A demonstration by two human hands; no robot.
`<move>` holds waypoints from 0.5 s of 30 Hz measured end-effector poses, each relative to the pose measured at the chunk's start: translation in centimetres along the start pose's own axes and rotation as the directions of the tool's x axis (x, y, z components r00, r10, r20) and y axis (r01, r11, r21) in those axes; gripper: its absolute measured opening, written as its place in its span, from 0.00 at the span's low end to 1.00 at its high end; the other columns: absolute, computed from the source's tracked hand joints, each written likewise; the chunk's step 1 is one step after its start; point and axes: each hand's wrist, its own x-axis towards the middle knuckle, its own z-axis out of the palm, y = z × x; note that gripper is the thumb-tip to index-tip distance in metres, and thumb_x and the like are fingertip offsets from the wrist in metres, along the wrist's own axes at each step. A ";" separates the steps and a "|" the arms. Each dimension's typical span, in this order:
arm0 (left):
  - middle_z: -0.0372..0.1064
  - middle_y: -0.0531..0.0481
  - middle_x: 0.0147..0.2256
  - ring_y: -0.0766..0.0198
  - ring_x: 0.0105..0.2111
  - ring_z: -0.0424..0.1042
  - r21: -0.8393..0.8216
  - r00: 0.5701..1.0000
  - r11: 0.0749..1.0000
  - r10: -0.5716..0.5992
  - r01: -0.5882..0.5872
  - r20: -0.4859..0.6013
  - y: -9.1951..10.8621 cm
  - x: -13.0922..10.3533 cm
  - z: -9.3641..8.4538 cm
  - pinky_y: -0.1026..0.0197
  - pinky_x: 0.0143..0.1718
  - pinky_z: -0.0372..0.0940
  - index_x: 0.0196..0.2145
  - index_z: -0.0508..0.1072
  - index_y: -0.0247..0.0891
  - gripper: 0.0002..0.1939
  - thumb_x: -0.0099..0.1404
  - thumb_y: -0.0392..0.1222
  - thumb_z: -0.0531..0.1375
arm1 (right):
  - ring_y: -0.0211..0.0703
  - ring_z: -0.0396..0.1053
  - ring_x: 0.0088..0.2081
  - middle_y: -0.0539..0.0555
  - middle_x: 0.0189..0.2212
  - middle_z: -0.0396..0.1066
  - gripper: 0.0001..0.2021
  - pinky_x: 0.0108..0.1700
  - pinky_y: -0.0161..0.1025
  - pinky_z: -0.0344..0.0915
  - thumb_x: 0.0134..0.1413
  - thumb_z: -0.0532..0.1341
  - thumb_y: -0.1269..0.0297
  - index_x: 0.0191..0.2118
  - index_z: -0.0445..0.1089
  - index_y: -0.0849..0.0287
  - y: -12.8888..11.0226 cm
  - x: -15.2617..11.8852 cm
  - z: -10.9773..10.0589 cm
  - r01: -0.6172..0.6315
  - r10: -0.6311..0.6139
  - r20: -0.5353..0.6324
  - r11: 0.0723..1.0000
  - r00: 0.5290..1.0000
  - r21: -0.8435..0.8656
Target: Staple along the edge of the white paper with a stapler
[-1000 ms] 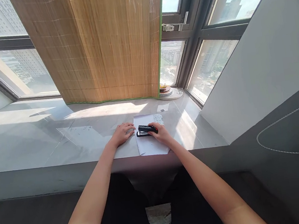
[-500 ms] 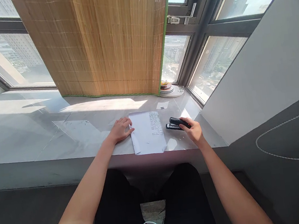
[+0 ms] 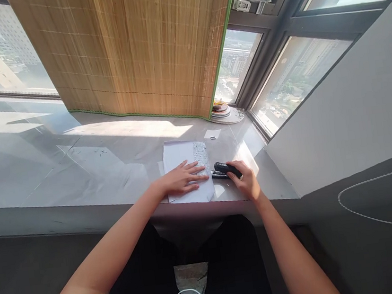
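Observation:
White paper sheets [image 3: 179, 155], with dense dark marks along their right side, lie on the ledge in front of me. My left hand [image 3: 183, 178] rests flat on them, fingers spread and pointing right. In my right hand [image 3: 245, 179] is a black stapler [image 3: 224, 168], its jaws apart and its front end at the right edge of the sheets. Whether the paper sits between the jaws is too small to tell.
Behind the sheets lies a small white piece with staples [image 3: 212, 134]. Stacked plates [image 3: 226, 113] stand in the window corner. A bamboo blind [image 3: 127, 50] hangs over the ledge [image 3: 60, 178]. A beaded cord [image 3: 354, 213] hangs at the right.
My left hand has moved from the sheets' left edge onto their middle. My right hand has brought the stapler left, up to the paper's right edge. The camera view has shifted slightly.

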 end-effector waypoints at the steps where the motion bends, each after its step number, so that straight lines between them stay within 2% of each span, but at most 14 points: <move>1: 0.68 0.52 0.66 0.44 0.71 0.60 0.001 1.000 1.000 -0.014 0.014 -0.008 0.0 -0.1 0.0 0.40 0.73 0.49 0.60 0.77 0.62 0.22 0.69 0.51 0.66 | 0.58 0.72 0.52 0.58 0.47 0.77 0.17 0.56 0.57 0.70 0.67 0.62 0.58 0.58 0.75 0.51 -0.4 0.0 0.3 0.033 -0.033 -0.005 0.997 0.999 -0.065; 5: 0.68 0.52 0.67 0.45 0.71 0.60 0.040 1.000 0.999 -0.020 0.020 -0.005 0.3 0.0 0.2 0.40 0.73 0.48 0.61 0.76 0.62 0.22 0.71 0.51 0.64 | 0.58 0.70 0.51 0.58 0.49 0.76 0.23 0.56 0.58 0.66 0.71 0.56 0.64 0.68 0.68 0.44 -1.7 0.3 1.6 0.179 -0.172 0.048 0.948 0.984 -0.264; 10: 0.64 0.54 0.69 0.43 0.72 0.59 0.083 1.000 0.996 0.016 -0.014 -0.023 0.1 0.2 0.8 0.38 0.73 0.46 0.63 0.74 0.64 0.24 0.71 0.48 0.63 | 0.57 0.69 0.49 0.59 0.51 0.74 0.28 0.53 0.53 0.67 0.73 0.53 0.67 0.74 0.60 0.42 -2.0 0.6 2.0 0.224 -0.209 0.081 0.928 0.975 -0.297; 15: 0.52 0.53 0.75 0.46 0.75 0.50 0.228 0.994 0.973 0.021 -0.046 0.110 0.1 0.2 0.9 0.36 0.75 0.41 0.70 0.65 0.61 0.27 0.76 0.49 0.56 | 0.53 0.70 0.49 0.58 0.51 0.74 0.29 0.54 0.52 0.64 0.73 0.54 0.68 0.74 0.59 0.42 -2.2 0.6 1.9 0.272 -0.241 0.126 0.881 0.962 -0.387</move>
